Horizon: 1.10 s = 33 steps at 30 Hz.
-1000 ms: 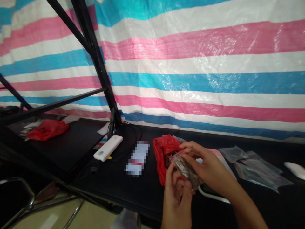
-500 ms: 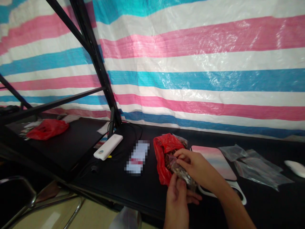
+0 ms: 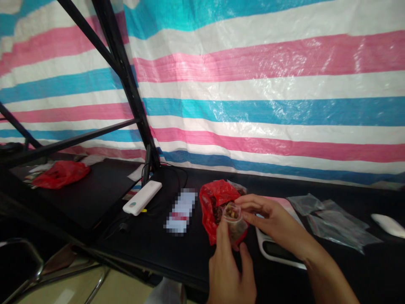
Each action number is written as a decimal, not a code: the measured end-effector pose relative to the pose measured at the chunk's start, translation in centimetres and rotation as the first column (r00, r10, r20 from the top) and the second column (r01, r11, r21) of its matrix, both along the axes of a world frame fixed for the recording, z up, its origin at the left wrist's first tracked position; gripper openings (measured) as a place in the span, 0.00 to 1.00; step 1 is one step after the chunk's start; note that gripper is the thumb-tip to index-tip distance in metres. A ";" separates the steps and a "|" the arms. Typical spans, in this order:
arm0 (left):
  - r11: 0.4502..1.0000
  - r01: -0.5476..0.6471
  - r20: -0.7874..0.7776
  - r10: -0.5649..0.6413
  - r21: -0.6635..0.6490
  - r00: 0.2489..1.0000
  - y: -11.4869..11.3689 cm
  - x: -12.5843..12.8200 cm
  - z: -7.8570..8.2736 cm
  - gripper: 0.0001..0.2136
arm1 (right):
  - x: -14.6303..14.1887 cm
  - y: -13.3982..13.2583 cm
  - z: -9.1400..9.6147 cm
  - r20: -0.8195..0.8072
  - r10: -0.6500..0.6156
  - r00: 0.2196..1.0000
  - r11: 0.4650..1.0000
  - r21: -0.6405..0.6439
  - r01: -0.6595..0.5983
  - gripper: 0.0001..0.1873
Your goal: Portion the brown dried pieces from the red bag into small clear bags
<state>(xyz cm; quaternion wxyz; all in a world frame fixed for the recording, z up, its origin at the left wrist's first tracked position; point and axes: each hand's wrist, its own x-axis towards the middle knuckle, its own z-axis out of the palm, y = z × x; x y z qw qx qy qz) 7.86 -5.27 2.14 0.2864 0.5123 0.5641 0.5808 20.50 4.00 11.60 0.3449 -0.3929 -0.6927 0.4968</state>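
Note:
A small clear plastic bag [image 3: 236, 228] stands between my hands with its mouth open and facing up. Brownish-yellow dried pieces show inside it. My left hand [image 3: 228, 270] holds the bag from below and the left, a finger along its side. At the mouth's right edge, my right hand [image 3: 272, 215] pinches the plastic between thumb and fingers. Right behind lies a red plastic bag [image 3: 207, 215], open, with dark reddish-brown dried pieces inside. A white scale [image 3: 264, 249] with a dark display is partly covered by my right hand and forearm.
Several flat clear zip bags [image 3: 338, 223] lie to the right, with a white rounded object [image 3: 387, 224] beyond. On the left are a white power bank [image 3: 142, 198] and a pixelated, phone-like rectangle [image 3: 181, 211]. Another red bag [image 3: 61, 174] lies on the neighbouring table past the black frame [image 3: 126, 93].
The clear bag has gone from lying tilted to upright, its mouth now wide open. My right hand has shifted to the mouth's right edge, and my left hand has turned around the bag.

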 end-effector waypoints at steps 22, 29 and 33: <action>0.956 0.066 -0.443 0.070 0.286 0.894 1.5 -1.7 1.0 0.17 | 6.8 2.2 -2.5 0.037 -0.375 0.926 0.926 0.048 0.373 0.20; 0.958 0.145 -0.586 0.029 0.248 0.810 1.3 -0.2 -0.5 0.13 | 9.1 3.9 -5.8 0.460 -0.662 0.592 0.750 0.407 0.522 0.16; 0.961 0.140 -0.607 0.035 0.240 0.794 1.6 0.2 -0.7 0.14 | 9.2 4.0 -5.6 0.410 -0.718 0.563 0.696 0.458 0.553 0.21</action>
